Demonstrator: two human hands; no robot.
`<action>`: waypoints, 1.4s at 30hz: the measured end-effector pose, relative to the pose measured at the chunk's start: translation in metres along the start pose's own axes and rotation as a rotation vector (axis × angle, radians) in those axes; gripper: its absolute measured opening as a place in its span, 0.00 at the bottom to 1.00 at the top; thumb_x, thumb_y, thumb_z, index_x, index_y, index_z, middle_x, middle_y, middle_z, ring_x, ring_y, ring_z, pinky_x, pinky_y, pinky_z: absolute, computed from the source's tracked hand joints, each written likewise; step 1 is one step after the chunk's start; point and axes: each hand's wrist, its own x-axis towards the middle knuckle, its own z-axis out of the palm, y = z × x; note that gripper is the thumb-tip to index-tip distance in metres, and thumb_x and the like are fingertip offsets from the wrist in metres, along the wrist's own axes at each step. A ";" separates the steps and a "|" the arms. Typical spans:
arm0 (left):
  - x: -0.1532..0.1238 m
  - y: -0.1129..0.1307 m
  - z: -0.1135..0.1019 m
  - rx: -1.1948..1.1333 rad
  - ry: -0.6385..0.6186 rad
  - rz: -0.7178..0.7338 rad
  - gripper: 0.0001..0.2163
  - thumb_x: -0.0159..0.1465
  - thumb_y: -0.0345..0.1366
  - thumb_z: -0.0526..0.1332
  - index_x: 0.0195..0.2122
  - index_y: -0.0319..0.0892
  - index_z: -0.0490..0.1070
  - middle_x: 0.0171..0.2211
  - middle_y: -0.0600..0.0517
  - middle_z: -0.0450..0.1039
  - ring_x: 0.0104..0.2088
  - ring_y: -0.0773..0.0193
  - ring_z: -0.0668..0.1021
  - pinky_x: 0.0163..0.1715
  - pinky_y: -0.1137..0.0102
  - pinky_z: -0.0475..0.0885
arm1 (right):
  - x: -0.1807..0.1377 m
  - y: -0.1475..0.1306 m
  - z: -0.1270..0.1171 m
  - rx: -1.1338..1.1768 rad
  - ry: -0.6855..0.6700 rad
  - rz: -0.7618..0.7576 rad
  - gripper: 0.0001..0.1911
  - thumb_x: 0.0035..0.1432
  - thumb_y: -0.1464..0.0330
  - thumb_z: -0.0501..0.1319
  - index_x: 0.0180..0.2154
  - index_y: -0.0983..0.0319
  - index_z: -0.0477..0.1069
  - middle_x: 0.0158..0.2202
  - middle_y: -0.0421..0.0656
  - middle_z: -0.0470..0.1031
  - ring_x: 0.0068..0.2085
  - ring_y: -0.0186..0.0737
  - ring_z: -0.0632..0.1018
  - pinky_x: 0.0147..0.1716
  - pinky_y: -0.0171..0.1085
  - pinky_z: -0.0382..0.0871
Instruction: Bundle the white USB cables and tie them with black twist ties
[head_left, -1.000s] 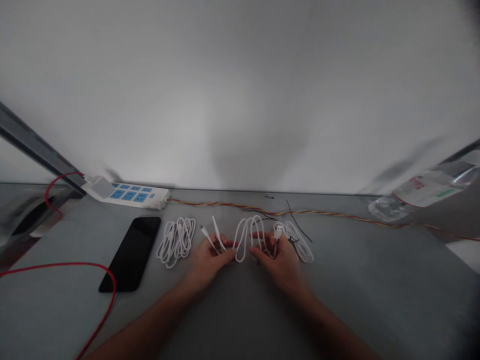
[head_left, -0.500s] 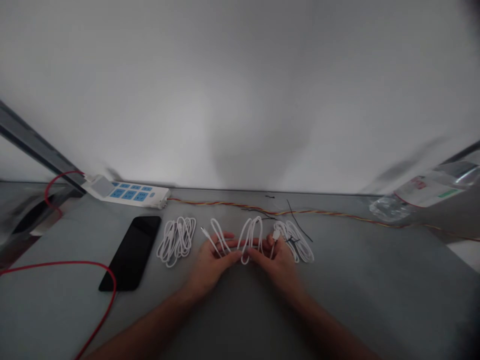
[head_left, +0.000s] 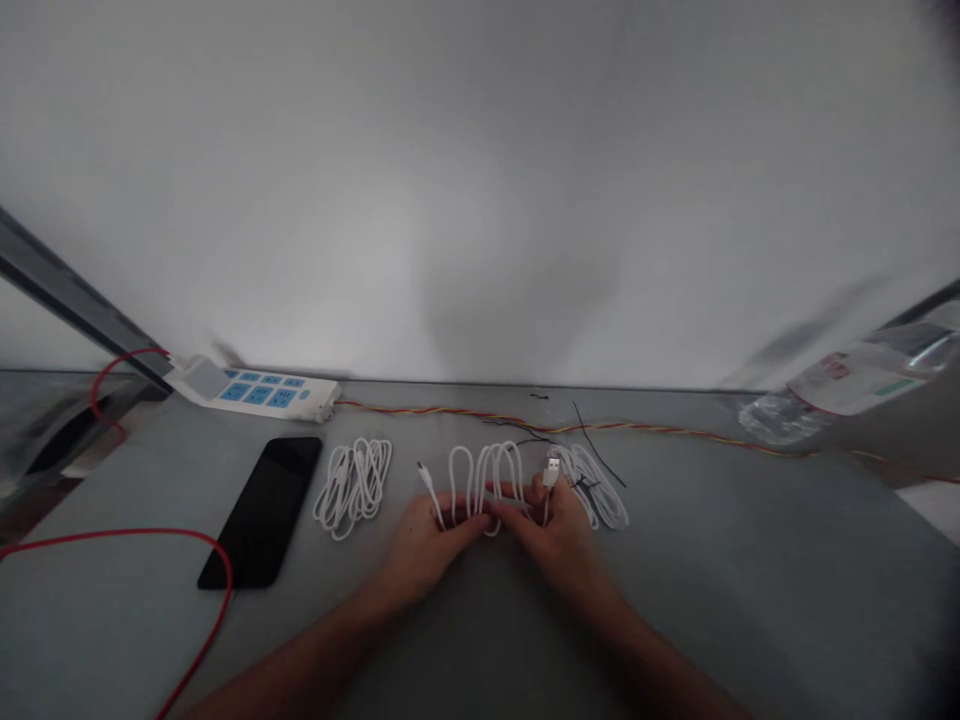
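Observation:
A white USB cable (head_left: 480,478), gathered in several upright loops, is held between my two hands just above the grey table. My left hand (head_left: 429,545) pinches the loops on the left side, and a small plug sticks up beside its fingers. On the other side my right hand (head_left: 559,535) grips the same cable; its USB-A plug points up by the forefinger. Left of my hands lies a loosely coiled white cable (head_left: 352,485). Partly behind my right hand rests another white cable bundle (head_left: 600,490), bound with a black twist tie (head_left: 585,484).
A black phone (head_left: 262,515) lies at left, crossed at its lower edge by a red cable (head_left: 161,532). Behind it stands a white power strip (head_left: 262,392) with a twisted red-yellow wire (head_left: 450,410) running along the wall. A plastic bottle (head_left: 855,380) lies at far right.
My left hand has shifted slightly right, bringing the loops closer together. The small plug now stands more upright, and the USB-A plug shows more clearly at my right hand.

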 end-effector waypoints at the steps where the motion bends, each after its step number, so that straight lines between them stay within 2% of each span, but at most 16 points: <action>1: 0.000 -0.001 0.000 0.008 0.021 -0.006 0.11 0.57 0.42 0.65 0.36 0.41 0.79 0.30 0.50 0.79 0.28 0.63 0.76 0.26 0.73 0.65 | 0.000 -0.001 0.000 0.006 0.010 0.000 0.20 0.48 0.61 0.65 0.26 0.55 0.51 0.34 0.45 0.80 0.38 0.50 0.81 0.33 0.43 0.73; 5: 0.001 -0.003 -0.001 -0.025 0.092 0.003 0.13 0.55 0.43 0.66 0.37 0.41 0.78 0.29 0.49 0.79 0.27 0.63 0.76 0.23 0.74 0.64 | 0.002 -0.003 -0.001 -0.065 0.075 0.008 0.20 0.47 0.61 0.66 0.26 0.56 0.52 0.33 0.45 0.81 0.32 0.49 0.81 0.29 0.43 0.72; 9: 0.000 0.001 0.000 -0.110 0.116 0.026 0.13 0.54 0.43 0.67 0.38 0.42 0.78 0.28 0.49 0.79 0.30 0.60 0.78 0.23 0.74 0.65 | 0.003 -0.003 -0.002 0.065 0.035 0.068 0.24 0.46 0.59 0.67 0.27 0.55 0.50 0.33 0.43 0.81 0.21 0.43 0.79 0.20 0.41 0.71; 14: 0.001 0.002 0.000 -0.177 0.155 -0.007 0.12 0.52 0.42 0.69 0.35 0.41 0.78 0.31 0.48 0.80 0.32 0.58 0.80 0.25 0.73 0.68 | 0.005 0.000 -0.003 0.186 -0.022 0.091 0.25 0.47 0.59 0.68 0.28 0.55 0.49 0.32 0.41 0.80 0.21 0.41 0.78 0.19 0.40 0.70; 19: 0.002 0.002 0.000 -0.152 0.187 -0.031 0.12 0.52 0.42 0.69 0.34 0.41 0.78 0.31 0.47 0.80 0.33 0.58 0.80 0.24 0.73 0.67 | 0.006 0.000 -0.005 0.173 0.001 0.118 0.26 0.46 0.59 0.68 0.28 0.55 0.48 0.33 0.41 0.80 0.12 0.32 0.69 0.11 0.35 0.62; 24: 0.002 0.001 -0.001 -0.146 0.180 -0.018 0.13 0.53 0.42 0.68 0.36 0.41 0.78 0.32 0.46 0.81 0.34 0.57 0.80 0.24 0.73 0.65 | 0.008 -0.003 -0.006 0.210 -0.003 0.107 0.27 0.45 0.59 0.69 0.28 0.55 0.48 0.30 0.40 0.80 0.13 0.32 0.70 0.13 0.35 0.64; 30: 0.005 0.000 -0.004 -0.123 0.209 0.018 0.13 0.54 0.43 0.67 0.36 0.40 0.78 0.33 0.45 0.81 0.34 0.56 0.80 0.25 0.72 0.67 | 0.011 -0.004 -0.012 0.136 0.024 0.096 0.26 0.46 0.57 0.68 0.28 0.56 0.49 0.30 0.40 0.79 0.16 0.36 0.73 0.18 0.38 0.68; 34: 0.007 0.000 -0.009 -0.122 0.187 0.020 0.14 0.54 0.42 0.68 0.37 0.40 0.77 0.34 0.45 0.81 0.34 0.56 0.81 0.26 0.72 0.68 | 0.013 -0.002 -0.013 0.135 0.020 0.099 0.26 0.46 0.57 0.68 0.28 0.55 0.49 0.31 0.40 0.79 0.15 0.34 0.72 0.17 0.37 0.67; 37: 0.008 0.003 -0.013 -0.087 0.176 0.015 0.14 0.53 0.42 0.68 0.38 0.40 0.77 0.35 0.45 0.81 0.35 0.55 0.81 0.29 0.69 0.71 | 0.014 0.000 -0.012 0.130 0.023 0.109 0.26 0.45 0.56 0.69 0.28 0.56 0.50 0.31 0.40 0.78 0.15 0.33 0.71 0.16 0.37 0.67; 42: 0.008 0.007 -0.017 -0.050 0.225 0.017 0.13 0.52 0.42 0.68 0.35 0.41 0.77 0.33 0.46 0.81 0.37 0.54 0.81 0.38 0.65 0.72 | 0.018 0.004 -0.011 0.133 0.037 0.120 0.26 0.43 0.56 0.69 0.27 0.56 0.51 0.30 0.39 0.77 0.19 0.36 0.73 0.15 0.37 0.68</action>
